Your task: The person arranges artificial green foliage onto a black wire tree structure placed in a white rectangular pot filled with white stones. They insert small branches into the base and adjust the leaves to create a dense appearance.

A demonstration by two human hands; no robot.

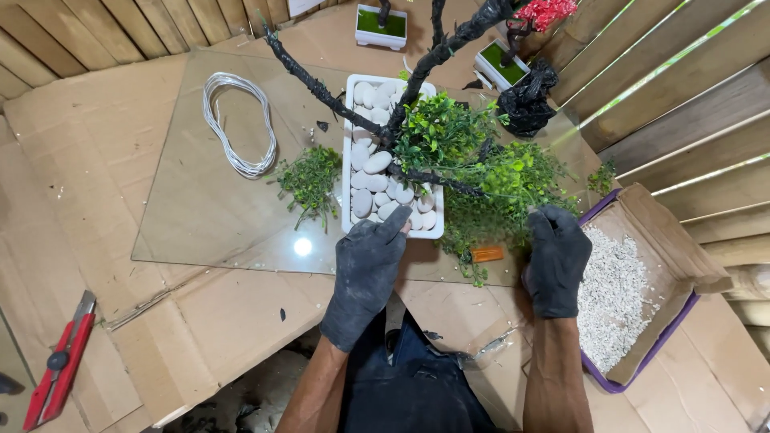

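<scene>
1. White rectangular pot [350, 120] filled with white pebbles [377, 163], standing on the glass sheet [200, 200] near its front edge; a black-wrapped artificial tree [425, 68] rising from it, with green foliage [449, 136] clustered on the right branches.
2. Left hand [365, 269] in a dark glove, resting against the near short end of the pot, fingers spread open, forefinger touching the rim by the pebbles (nothing clamped in this grip).
3. Right hand [556, 256], also gloved, just right of the pot, fingers curled into the low foliage sprays [505, 200]; cannot tell whether this grip is closed on a sprig.
4. Small orange piece [487, 254] lying on the glass between the two hands.
5. Loose green sprig [309, 180] just left of the pot; coil of white wire [237, 124] farther left on the glass.
6. Cardboard box [666, 232] of white gravel [609, 297] right of the right hand.
7. Red utility knife [60, 361] well apart, at the far left on the cardboard [80, 200].
8. Two more small white pots with green tops [382, 24] [502, 64] behind.
</scene>
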